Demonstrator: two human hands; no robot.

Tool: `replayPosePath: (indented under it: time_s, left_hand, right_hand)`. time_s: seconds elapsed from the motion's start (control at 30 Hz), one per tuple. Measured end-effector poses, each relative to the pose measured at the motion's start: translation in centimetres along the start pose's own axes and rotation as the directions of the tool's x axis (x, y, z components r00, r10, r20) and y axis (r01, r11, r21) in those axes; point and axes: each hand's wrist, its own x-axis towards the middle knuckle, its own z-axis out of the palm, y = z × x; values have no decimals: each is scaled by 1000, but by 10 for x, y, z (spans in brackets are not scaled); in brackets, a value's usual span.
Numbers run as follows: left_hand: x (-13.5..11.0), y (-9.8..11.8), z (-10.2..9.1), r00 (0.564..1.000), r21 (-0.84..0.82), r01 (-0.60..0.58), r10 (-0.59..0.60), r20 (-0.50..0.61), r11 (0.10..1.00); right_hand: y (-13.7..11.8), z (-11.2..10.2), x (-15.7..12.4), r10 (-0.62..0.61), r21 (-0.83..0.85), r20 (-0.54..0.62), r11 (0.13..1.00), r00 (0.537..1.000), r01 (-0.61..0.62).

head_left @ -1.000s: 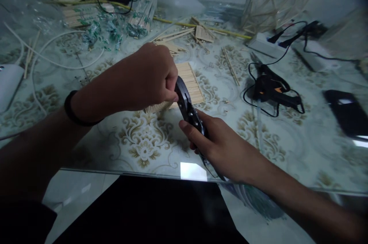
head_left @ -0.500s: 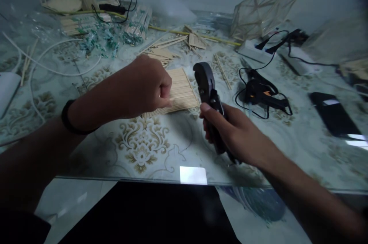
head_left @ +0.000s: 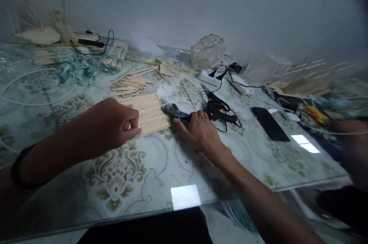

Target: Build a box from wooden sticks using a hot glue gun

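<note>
Reference item: the flat rectangular mat of pale wooden sticks laid side by side (head_left: 148, 110), lying on the glass-covered table with a cream and gold floral pattern (head_left: 120, 175). The left hand (head_left: 115, 126) is positioned at the near left edge of the mat, closed into a loose fist with the thumb pressed against the index finger. The knuckles meet the mat's near corner, and it cannot be determined whether a stick is pinched between the fingers. The black hand-held cutting tool (head_left: 174, 113) lies flat on the table, just beside the right edge of the mat, with its head pointing toward the mat. The right hand (head_left: 199, 131) rests palm-down over the tool's handles, to the right of the mat. The fingers are extended rather than curled, and it cannot be determined whether they clasp the handles. Further right of the mat lies a black glue gun with orange trim and a black cord (head_left: 220, 113), then a black flat phone (head_left: 268, 123). Behind the mat are loose pale sticks (head_left: 130, 83), and behind it to the right a faceted polyhedron frame built of sticks (head_left: 207, 50).
</note>
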Motion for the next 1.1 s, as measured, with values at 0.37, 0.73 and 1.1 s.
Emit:
replayPosePath:
  time_s: [0.37,0.73,1.1]
  left_hand:
    - [-1,2,1,1000,-75,3,-6,-29,997]
    - [-17,14,-54,921,-5,348,-343,-185,937]
    - [-55,-84,-14,741,-402,494,-615,-269,771]
  right_hand:
    - [98,-45,31,19,241,-279,969,960,51]
    - [150,18,30,137,104,-122,987,983,-124]
    - [162,4,32,-49,248,-104,966,993,74]
